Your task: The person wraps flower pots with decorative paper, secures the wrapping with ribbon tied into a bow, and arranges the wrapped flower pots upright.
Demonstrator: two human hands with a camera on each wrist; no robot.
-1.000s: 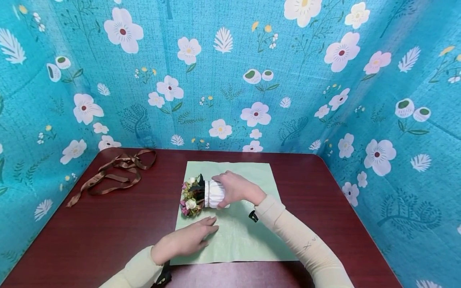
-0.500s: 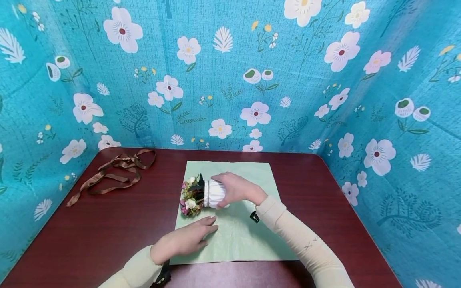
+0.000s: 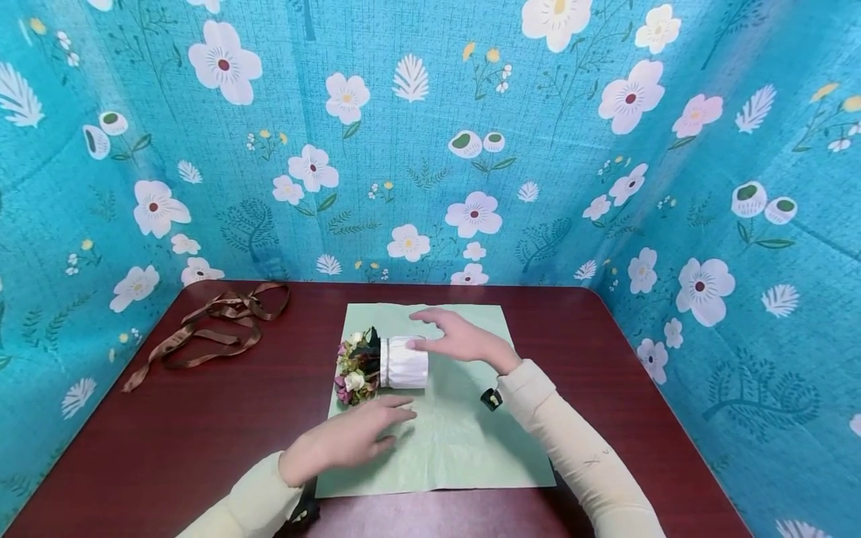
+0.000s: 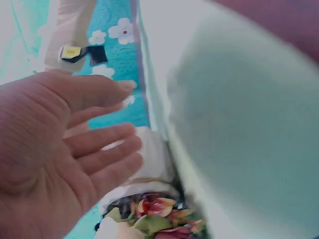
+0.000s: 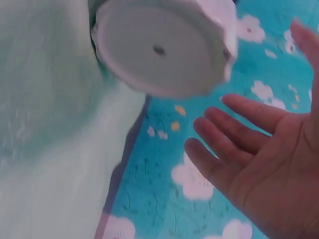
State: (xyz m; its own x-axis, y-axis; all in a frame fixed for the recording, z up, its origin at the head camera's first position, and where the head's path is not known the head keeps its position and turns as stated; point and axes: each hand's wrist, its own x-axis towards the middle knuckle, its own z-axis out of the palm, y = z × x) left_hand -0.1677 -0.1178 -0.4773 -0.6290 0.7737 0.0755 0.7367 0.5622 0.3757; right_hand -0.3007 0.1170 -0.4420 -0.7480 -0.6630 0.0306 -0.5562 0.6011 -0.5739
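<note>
A white ribbed flowerpot (image 3: 406, 370) lies on its side on a sheet of pale green paper (image 3: 471, 433). Artificial flowers (image 3: 353, 370) in white, pink and green point out of it to the left. My right hand (image 3: 467, 340) hovers at the pot's base end, fingers spread and holding nothing; its thumb overlaps the pot in the head view. In the right wrist view the pot's round base (image 5: 154, 55) faces the fingers with a gap between. My left hand (image 3: 350, 435), fingers loosely extended, is on the near side of the flowers and holds nothing.
A tangled brown ribbon (image 3: 215, 321) lies at the left back of the dark red table (image 3: 249, 418). Blue flowered cloth (image 3: 430, 179) hangs behind the table and along both sides. Each wrist wears a small dark device (image 3: 491, 399).
My right hand has let go of the pot and moved up and to the right with its fingers opened. My left hand has shifted slightly, and the pot stays lying in place.
</note>
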